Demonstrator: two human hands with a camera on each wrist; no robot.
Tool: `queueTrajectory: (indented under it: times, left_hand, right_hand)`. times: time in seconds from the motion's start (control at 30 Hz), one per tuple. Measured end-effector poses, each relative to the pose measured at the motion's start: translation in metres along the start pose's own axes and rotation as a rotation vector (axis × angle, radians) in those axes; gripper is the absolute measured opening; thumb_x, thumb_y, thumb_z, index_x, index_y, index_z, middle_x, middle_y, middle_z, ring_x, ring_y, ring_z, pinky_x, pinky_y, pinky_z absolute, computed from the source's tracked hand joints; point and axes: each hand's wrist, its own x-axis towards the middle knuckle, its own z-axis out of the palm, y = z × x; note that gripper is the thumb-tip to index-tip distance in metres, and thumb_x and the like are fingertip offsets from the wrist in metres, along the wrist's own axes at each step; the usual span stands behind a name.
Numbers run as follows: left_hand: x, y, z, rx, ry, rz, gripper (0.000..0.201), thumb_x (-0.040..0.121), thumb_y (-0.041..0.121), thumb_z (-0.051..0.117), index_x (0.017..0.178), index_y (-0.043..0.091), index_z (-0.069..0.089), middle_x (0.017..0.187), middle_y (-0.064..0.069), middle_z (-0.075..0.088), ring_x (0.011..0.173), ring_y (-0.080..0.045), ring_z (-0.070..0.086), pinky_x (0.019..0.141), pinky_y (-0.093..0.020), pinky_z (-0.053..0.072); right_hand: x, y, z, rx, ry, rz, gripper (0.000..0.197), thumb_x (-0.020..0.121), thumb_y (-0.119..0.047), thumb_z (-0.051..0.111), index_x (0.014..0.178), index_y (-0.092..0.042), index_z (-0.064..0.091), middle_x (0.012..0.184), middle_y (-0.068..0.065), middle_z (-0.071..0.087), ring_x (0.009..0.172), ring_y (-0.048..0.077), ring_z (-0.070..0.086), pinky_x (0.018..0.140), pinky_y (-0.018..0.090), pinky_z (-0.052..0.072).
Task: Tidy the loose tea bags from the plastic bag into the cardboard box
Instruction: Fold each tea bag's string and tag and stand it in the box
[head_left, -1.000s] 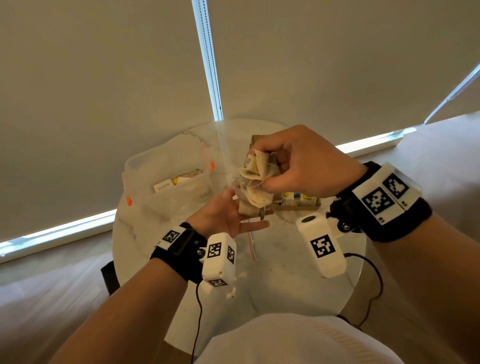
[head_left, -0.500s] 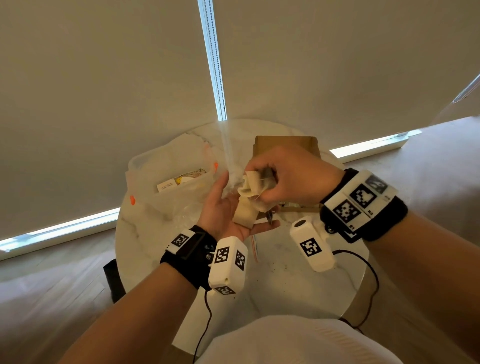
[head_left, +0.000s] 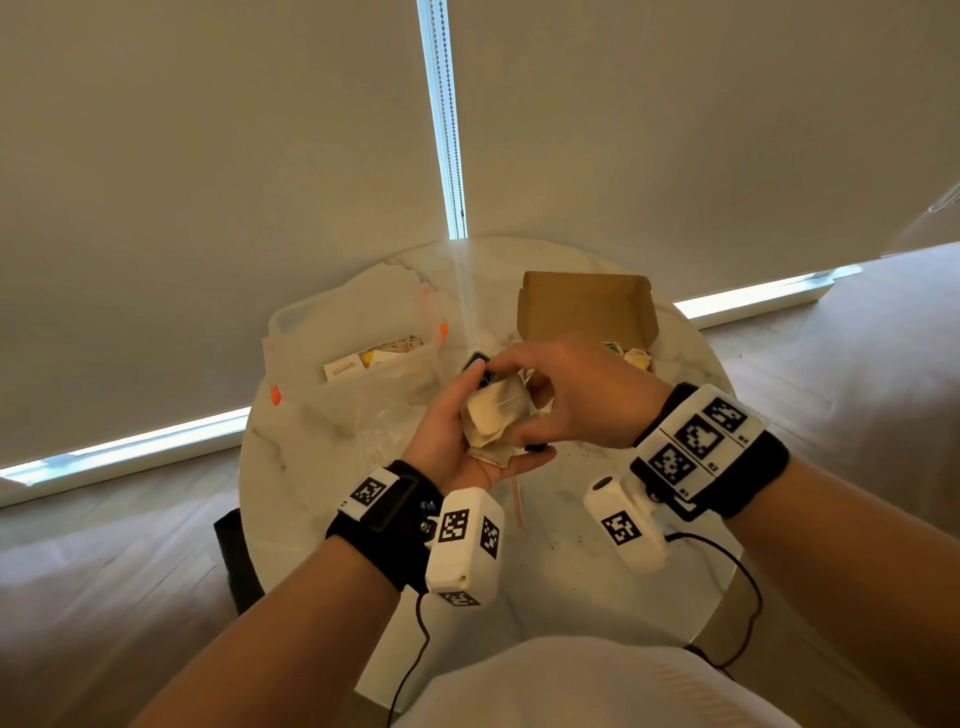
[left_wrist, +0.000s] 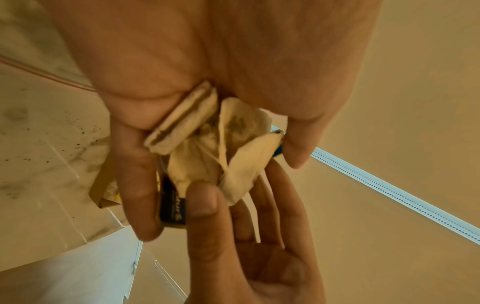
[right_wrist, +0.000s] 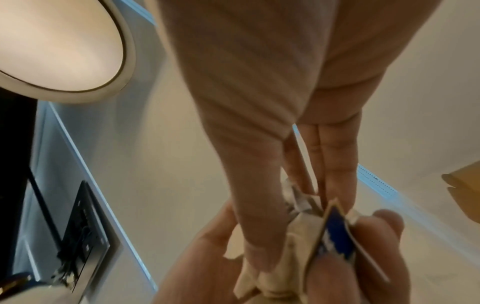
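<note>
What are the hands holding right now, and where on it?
A bunch of tea bags: left hand cups it from below, right hand pinches its top.

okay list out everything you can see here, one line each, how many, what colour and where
Tea bags: a bunch, beige with blue tags, held between both hands.
Cardboard box: one, brown, open, far right of table, some bags inside.
Plastic bag: one, clear with orange tabs, far left of table, packets inside.
Table: one, round, white marble.
Blinds: beige, behind the table.
Wrist cameras: two, white, on black bands.
Left hand: palm up under the bunch.
Right hand: fingers curled round the bunch.
</note>
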Motion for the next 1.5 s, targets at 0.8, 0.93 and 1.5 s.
queueTrajectory:
  times: [0.8, 0.93, 1.5]
  left_hand:
    - [0.004, 0.0, 0.005, -0.081, 0.055, 0.053, 0.072, 0.097, 0.059, 0.035, 0.148, 0.009, 0.04, 0.122, -0.015, 0.064, 0.1, -0.031, 0.067, 0.087, -0.052, 0.054]
    - [0.005, 0.0, 0.003, -0.119, 0.036, 0.063, 0.061, 0.092, 0.058, 0.042, 0.135, 0.016, 0.05, 0.112, -0.015, 0.066, 0.093, -0.031, 0.07, 0.08, -0.052, 0.058]
    - [0.0, 0.011, 0.011, -0.121, 0.004, 0.038, 0.068, 0.1, 0.056, 0.032, 0.124, 0.001, 0.064, 0.109, -0.02, 0.07, 0.095, -0.029, 0.071, 0.074, -0.034, 0.06]
  right_hand:
    - [-0.005, 0.004, 0.009, 0.052, 0.424, 0.126, 0.011, 0.089, -0.015, 0.061, 0.09, -0.015, 0.072, 0.074, -0.006, 0.066, 0.064, 0.009, 0.056, 0.06, 0.025, 0.047]
    - [-0.009, 0.012, -0.001, 0.134, 0.529, 0.145, 0.004, 0.087, -0.016, 0.066, 0.087, -0.018, 0.069, 0.074, -0.008, 0.066, 0.066, 0.007, 0.06, 0.059, 0.019, 0.048]
    - [-0.005, -0.018, 0.011, -0.372, -0.007, -0.286, 0.013, 0.087, -0.021, 0.067, 0.092, -0.025, 0.078, 0.115, -0.013, 0.067, 0.109, 0.019, 0.048, 0.083, 0.038, 0.045]
